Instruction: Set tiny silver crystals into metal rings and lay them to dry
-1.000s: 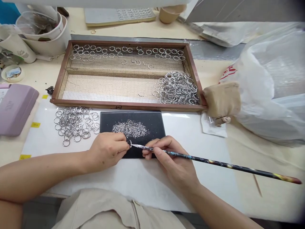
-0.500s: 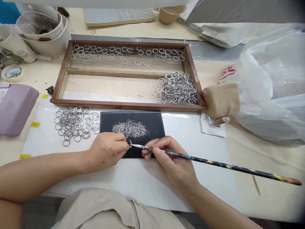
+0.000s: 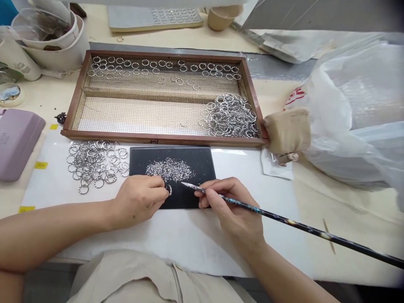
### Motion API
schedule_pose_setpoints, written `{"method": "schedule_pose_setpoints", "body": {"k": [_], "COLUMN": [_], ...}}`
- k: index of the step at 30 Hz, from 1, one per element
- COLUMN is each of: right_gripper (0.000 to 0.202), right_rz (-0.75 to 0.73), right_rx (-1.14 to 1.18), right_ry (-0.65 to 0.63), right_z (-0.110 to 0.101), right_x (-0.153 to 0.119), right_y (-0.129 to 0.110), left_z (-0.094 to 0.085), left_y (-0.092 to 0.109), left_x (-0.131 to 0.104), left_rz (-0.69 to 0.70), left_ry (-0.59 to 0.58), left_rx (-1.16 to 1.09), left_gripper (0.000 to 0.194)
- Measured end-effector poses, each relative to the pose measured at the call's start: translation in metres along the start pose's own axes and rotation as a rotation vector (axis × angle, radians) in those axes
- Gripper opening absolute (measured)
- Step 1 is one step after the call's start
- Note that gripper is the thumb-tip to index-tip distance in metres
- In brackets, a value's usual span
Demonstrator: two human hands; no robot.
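My left hand [image 3: 140, 202] is closed, pinching a silver ring [image 3: 169, 190] over the near left part of a black tray [image 3: 202, 162]. Part of that ring is hidden behind the fingers. In my right hand [image 3: 235, 206] is a long, dark patterned pen-like stick [image 3: 284, 221] with a pale pointed tip, gripped like a pencil. Its tip is apart from the ring, just to the right of it and close to the near edge of a heap of tiny shiny stones [image 3: 170, 169] on the tray. A pile of silver rings [image 3: 94, 162] lies left of the tray.
Behind the tray stands a wooden-framed mesh rack [image 3: 164, 138] holding rows of rings and a large ring heap [image 3: 232, 115]. A purple case [image 3: 19, 143] is at left. White tubs [image 3: 59, 50] stand at the back left. A beige wrapped block [image 3: 288, 130] and plastic bags [image 3: 356, 113] crowd the right.
The stick's tip has drawn away from the ring, with my right hand shifting slightly right. My left hand keeps the ring at nearly the same spot. The whole view has shifted a little.
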State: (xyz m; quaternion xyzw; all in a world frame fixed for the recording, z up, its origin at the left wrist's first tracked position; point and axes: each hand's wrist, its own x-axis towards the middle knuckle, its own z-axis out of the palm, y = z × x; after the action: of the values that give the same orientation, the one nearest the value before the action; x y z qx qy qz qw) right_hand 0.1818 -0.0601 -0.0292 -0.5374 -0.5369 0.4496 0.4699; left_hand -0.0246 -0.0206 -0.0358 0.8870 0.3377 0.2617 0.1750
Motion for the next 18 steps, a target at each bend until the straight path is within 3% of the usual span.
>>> {"method": "schedule_pose_setpoints", "body": {"k": [18], "right_gripper": [0.008], "right_rz": [0.041], "right_rx": [-0.117], "right_ry": [-0.026], "right_z": [0.0052], "right_x": [0.0036], "right_y": [-0.001], "left_z": [0.0009], "left_y": [0.0], "left_x": [-0.0008], "left_rz": [-0.004], "left_ry": [-0.005], "left_rx": [0.022], "left_gripper": [0.029]}}
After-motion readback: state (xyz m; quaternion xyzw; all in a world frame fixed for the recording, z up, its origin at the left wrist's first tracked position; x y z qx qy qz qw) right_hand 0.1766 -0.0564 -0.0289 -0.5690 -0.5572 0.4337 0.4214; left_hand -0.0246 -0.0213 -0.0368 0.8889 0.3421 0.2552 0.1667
